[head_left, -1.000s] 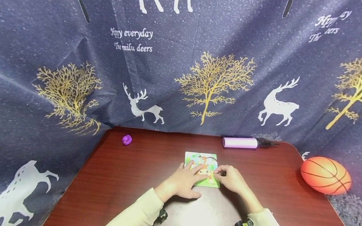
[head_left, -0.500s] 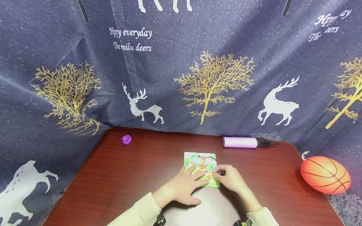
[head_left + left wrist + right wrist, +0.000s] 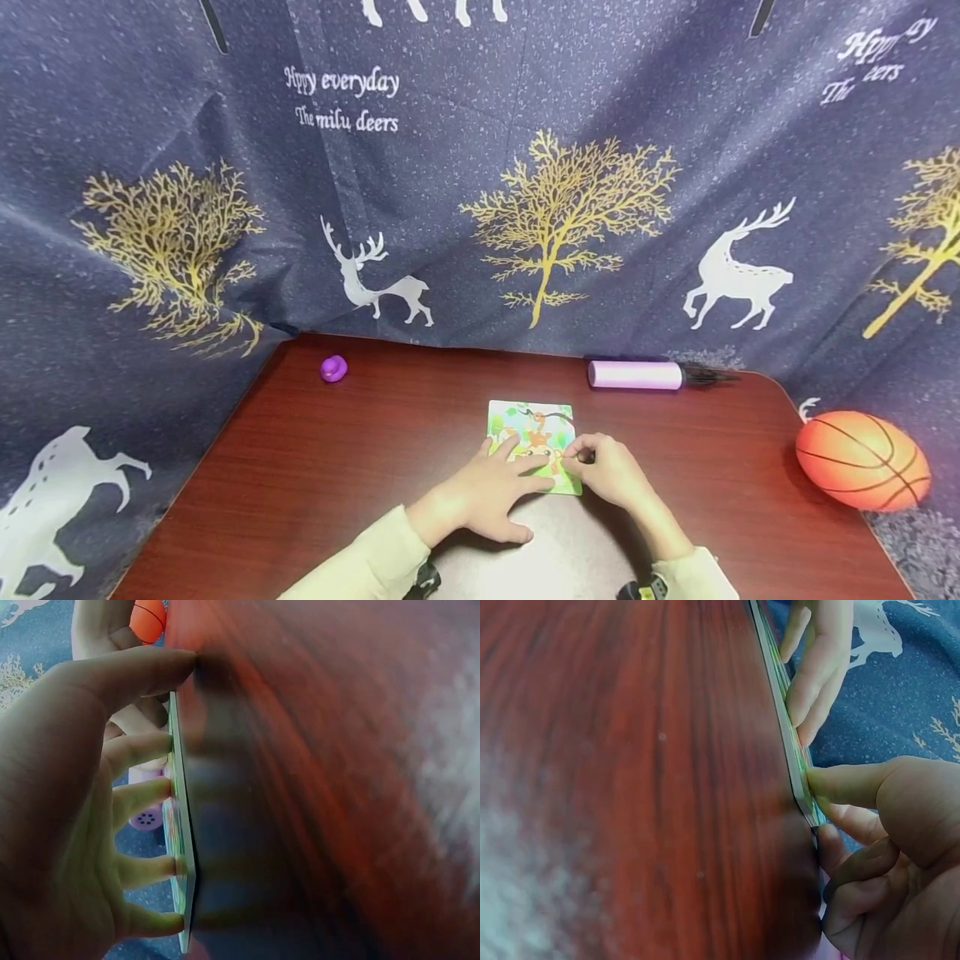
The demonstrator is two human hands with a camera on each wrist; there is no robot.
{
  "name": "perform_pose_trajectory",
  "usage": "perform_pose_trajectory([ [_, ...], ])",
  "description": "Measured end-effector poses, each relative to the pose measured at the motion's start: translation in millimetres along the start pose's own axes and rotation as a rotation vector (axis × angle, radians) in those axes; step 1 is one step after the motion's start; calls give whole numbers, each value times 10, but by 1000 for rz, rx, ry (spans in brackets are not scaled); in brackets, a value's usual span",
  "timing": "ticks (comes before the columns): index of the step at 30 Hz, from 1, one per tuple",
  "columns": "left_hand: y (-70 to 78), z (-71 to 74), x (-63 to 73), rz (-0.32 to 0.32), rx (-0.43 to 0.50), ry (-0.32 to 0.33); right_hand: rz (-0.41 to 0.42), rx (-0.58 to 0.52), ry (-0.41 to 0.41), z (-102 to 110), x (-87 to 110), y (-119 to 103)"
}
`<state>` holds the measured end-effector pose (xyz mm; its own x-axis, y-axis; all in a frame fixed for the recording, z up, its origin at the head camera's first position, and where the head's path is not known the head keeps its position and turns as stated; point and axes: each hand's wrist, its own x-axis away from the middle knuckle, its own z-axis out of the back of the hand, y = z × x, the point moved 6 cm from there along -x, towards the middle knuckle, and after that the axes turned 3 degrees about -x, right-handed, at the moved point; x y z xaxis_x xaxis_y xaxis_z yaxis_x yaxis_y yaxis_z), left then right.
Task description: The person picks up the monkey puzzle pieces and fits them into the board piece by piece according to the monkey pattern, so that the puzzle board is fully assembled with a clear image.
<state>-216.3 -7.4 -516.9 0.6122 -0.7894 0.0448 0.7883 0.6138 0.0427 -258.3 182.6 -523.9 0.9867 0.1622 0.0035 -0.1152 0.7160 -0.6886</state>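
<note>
A thin square jigsaw puzzle (image 3: 557, 417) with a cartoon monkey picture lies flat on the table. My left hand (image 3: 491, 492) rests across its lower left with fingers spread. In the left wrist view several fingertips of the left hand (image 3: 90, 795) press on its face, while the thumb reaches past the near edge. On the puzzle's right side, my right hand (image 3: 611, 471) pinches at a puzzle piece with thumb and index finger, the piece mostly hidden by the fingertips. The right wrist view has this thumb and index of the right hand (image 3: 877, 832) low against the puzzle (image 3: 780, 712), other fingers curled.
A purple rubber duck (image 3: 333, 368) stands at the table's back left. Along the back right lies a pink hand pump (image 3: 637, 375) with a black end. An orange basketball (image 3: 862, 460) sits by the right edge. A dark deer-print cloth (image 3: 450, 167) hangs behind the brown table (image 3: 300, 483).
Between the first and second frames my left fingers shift slightly down on the puzzle. The right fingertips edge a little to the left. Since then both hands stay nearly still.
</note>
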Motion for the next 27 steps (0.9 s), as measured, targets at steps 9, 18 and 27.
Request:
perform_pose_trajectory([
  [9,-18,-14,-2,-14,-2,0,-15,1,-13,-1,24,8],
  [18,-41,-27,-3,-33,11,9,-25,8,-12,-12,42,1],
  [27,-87,-30,20,13,47,39,41,19,34,38,49,-10],
])
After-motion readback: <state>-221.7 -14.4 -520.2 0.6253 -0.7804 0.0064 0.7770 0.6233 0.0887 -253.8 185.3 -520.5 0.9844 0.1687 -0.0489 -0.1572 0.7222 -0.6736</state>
